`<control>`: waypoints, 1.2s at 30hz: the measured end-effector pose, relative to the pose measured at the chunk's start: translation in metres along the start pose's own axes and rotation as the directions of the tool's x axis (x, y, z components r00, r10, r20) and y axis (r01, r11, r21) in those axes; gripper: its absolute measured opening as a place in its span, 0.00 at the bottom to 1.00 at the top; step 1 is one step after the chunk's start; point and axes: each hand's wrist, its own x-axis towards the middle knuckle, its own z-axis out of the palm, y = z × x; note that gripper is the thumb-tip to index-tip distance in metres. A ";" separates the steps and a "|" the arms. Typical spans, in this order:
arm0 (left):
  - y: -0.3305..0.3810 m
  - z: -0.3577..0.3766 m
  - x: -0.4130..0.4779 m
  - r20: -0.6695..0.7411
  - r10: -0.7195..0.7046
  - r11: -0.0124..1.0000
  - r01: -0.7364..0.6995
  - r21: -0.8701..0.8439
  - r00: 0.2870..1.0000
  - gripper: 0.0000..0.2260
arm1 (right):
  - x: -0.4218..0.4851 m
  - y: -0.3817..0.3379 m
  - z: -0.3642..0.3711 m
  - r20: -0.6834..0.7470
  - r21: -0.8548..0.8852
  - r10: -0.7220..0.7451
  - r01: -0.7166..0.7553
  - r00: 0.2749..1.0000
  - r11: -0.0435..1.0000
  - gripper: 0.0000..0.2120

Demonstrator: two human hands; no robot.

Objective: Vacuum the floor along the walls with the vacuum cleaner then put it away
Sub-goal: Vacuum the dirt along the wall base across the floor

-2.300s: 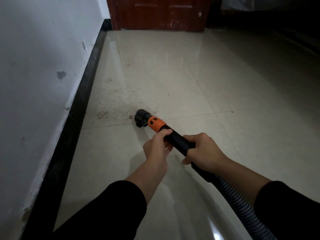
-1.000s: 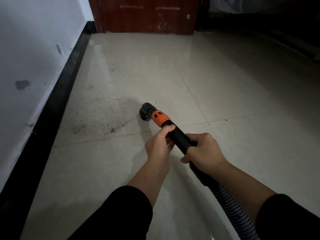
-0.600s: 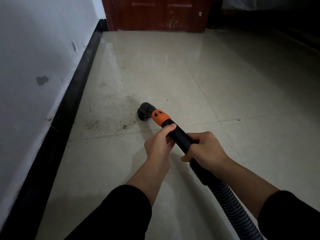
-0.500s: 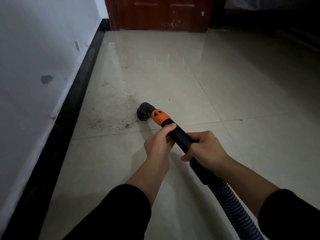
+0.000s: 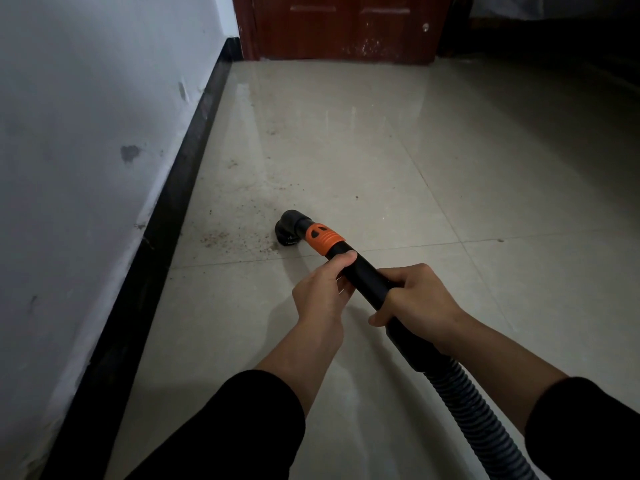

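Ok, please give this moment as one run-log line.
phase: vacuuming along wall | left grip: holds tube | right grip: holds tube | nozzle: down at floor | dirt: between nozzle and baseboard

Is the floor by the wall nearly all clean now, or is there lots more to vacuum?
Not nearly. The near tile looks speck-free. Both the left hand and right hand grip the vacuum tube, its nozzle at the edge of a dirt patch. That patch, specks farther along the skirting toward the door, and putting the vacuum away are left.

black vacuum wand (image 5: 363, 275) with orange collar (image 5: 323, 239), nozzle (image 5: 287, 228) on tiled floor (image 5: 450, 168).
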 end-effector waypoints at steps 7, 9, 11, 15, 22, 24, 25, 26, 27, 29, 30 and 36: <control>0.005 -0.010 -0.008 -0.018 0.007 1.000 -0.006 0.005 1.000 0.10 | -0.005 -0.004 0.005 0.029 -0.016 -0.006 0.007 1.000 1.000 0.18; 0.006 -0.013 -0.011 -0.028 0.007 1.000 -0.007 0.007 1.000 0.09 | -0.007 -0.005 0.006 0.041 -0.028 -0.008 0.010 0.999 1.000 0.18; 0.007 -0.017 -0.014 -0.029 0.006 1.000 -0.006 0.012 1.000 0.07 | -0.010 -0.006 0.008 0.047 -0.040 -0.012 0.014 0.999 0.999 0.17; 0.006 -0.024 -0.020 -0.030 0.003 0.999 -0.002 0.033 1.000 0.06 | -0.017 -0.002 0.009 0.066 -0.037 -0.015 0.017 0.998 0.999 0.16; 0.007 -0.027 -0.030 -0.049 0.009 0.999 -0.007 0.039 0.999 0.07 | -0.024 -0.003 0.009 0.095 -0.046 -0.023 0.028 0.995 0.999 0.18; 0.008 -0.028 -0.033 -0.062 0.017 0.999 -0.015 0.035 0.998 0.07 | -0.025 -0.004 0.009 0.112 -0.049 -0.024 0.030 0.993 0.998 0.19; 0.008 -0.029 -0.034 -0.069 0.020 0.999 -0.018 0.034 0.997 0.06 | -0.026 -0.005 0.010 0.119 -0.047 -0.024 0.030 0.993 0.998 0.20; 0.008 -0.030 -0.035 -0.075 0.023 0.999 -0.021 0.033 0.997 0.06 | -0.026 -0.005 0.010 0.126 -0.044 -0.024 0.029 0.992 0.999 0.20; 0.008 -0.031 -0.037 -0.081 0.026 0.999 -0.024 0.033 0.996 0.06 | -0.027 -0.005 0.011 0.133 -0.043 -0.023 0.029 0.991 0.999 0.20; 0.009 -0.034 -0.040 -0.092 0.032 0.999 -0.029 0.033 0.995 0.05 | -0.028 -0.006 0.012 0.147 -0.050 -0.026 0.033 0.989 0.998 0.19; 0.009 -0.035 -0.042 -0.098 0.034 0.999 -0.031 0.031 0.995 0.05 | -0.029 -0.006 0.013 0.156 -0.055 -0.027 0.036 0.987 0.998 0.18; 0.010 -0.036 -0.053 -0.135 0.043 0.999 -0.041 0.021 0.990 0.05 | -0.034 -0.008 0.012 0.201 -0.073 -0.037 0.053 0.979 0.996 0.17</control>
